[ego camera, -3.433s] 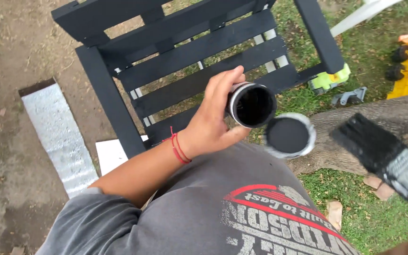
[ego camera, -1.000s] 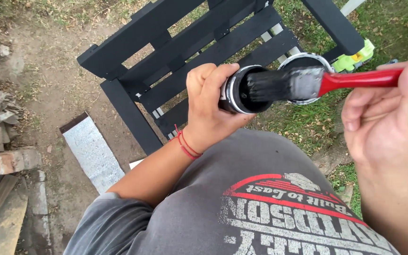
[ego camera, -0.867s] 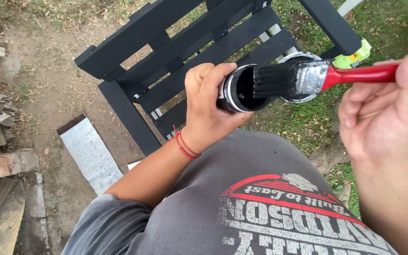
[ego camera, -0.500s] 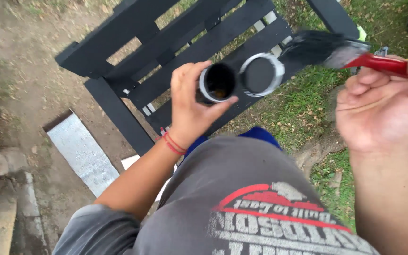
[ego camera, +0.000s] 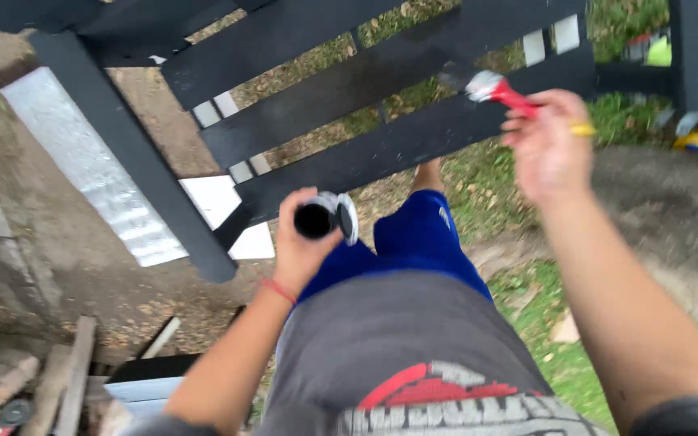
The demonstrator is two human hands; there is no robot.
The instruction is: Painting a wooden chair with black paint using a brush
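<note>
A small open paint can [ego camera: 317, 220] is held low by the left hand [ego camera: 300, 246], its grip wrapped around the can, the lid [ego camera: 347, 218] hanging beside the rim. A red-handled brush [ego camera: 498, 89] is clasped in the raised right hand [ego camera: 551, 145], its bristles laid against the black slatted frame [ego camera: 349, 89]. A metal sheet [ego camera: 82, 169] lies on the ground behind the frame.

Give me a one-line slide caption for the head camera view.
Left hand holds a small open paint can while the right hand puts a red-handled brush to a black slatted wooden frame.
</note>
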